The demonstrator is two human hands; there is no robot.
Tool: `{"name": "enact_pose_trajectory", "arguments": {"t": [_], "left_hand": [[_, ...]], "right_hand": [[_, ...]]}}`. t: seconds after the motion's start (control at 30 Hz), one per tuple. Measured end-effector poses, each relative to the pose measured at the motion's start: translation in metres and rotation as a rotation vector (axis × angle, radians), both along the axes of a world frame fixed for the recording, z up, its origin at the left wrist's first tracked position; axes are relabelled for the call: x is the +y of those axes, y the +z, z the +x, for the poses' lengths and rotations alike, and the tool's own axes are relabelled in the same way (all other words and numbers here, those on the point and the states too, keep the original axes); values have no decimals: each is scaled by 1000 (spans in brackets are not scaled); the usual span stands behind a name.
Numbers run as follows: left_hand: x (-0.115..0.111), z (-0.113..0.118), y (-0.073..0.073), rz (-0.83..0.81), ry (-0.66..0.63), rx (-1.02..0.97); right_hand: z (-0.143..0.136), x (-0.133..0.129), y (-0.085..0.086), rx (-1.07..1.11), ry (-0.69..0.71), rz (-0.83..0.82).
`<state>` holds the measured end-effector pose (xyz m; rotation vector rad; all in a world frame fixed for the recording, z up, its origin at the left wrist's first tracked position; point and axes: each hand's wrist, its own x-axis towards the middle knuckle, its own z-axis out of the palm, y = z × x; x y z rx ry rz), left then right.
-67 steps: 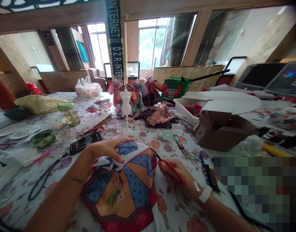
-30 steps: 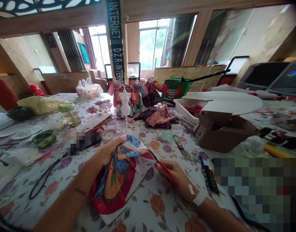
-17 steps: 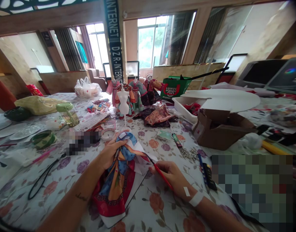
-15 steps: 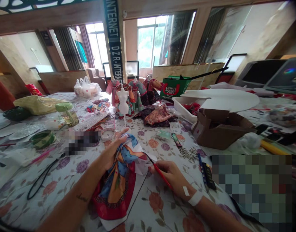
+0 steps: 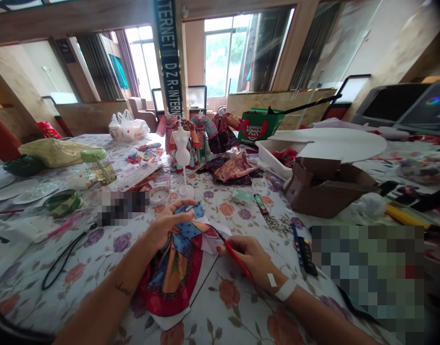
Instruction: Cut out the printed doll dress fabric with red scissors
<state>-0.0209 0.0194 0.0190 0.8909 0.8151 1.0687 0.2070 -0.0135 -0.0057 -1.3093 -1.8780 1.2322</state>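
Patterned fabric (image 5: 173, 275) drapes in folds onto the flowered tablecloth (image 5: 212, 311), its upper part pinched in the left hand (image 5: 167, 223); the right hand (image 5: 250, 256) grips red-handled scissors (image 5: 237, 259), dark blades at the fabric's edge. Beyond stands a white mannequin (image 5: 182, 148).

Pillar banner (image 5: 166, 48): "TERNET | DZR·INTERNE", cut off. Green bag (image 5: 265, 125): "LUHUC", line below unclear.

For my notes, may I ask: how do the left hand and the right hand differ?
The left hand grips the printed fabric; the right hand holds red-handled scissors. White tape shows at the right hand's wrist; none at the left hand's. The left hand reaches farther forward than the right hand. Both grip something.
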Motion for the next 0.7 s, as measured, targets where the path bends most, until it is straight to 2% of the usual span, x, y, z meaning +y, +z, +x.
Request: {"name": "enact_pose_trajectory", "arguments": {"t": [0.1, 0.27, 0.4, 0.57, 0.7], "left_hand": [[-1, -1, -3, 16, -4, 100], [3, 0, -11, 82, 115, 301], [3, 5, -11, 136, 167, 300], [1, 6, -15, 166, 106, 247], [-2, 5, -15, 125, 68, 295]], "right_hand": [[0, 1, 0, -6, 9, 14], [1, 1, -3, -85, 14, 91], [0, -1, -4, -230, 33, 208], [-3, -4, -5, -298, 7, 255], [-4, -4, -5, -299, 6, 246]]}}
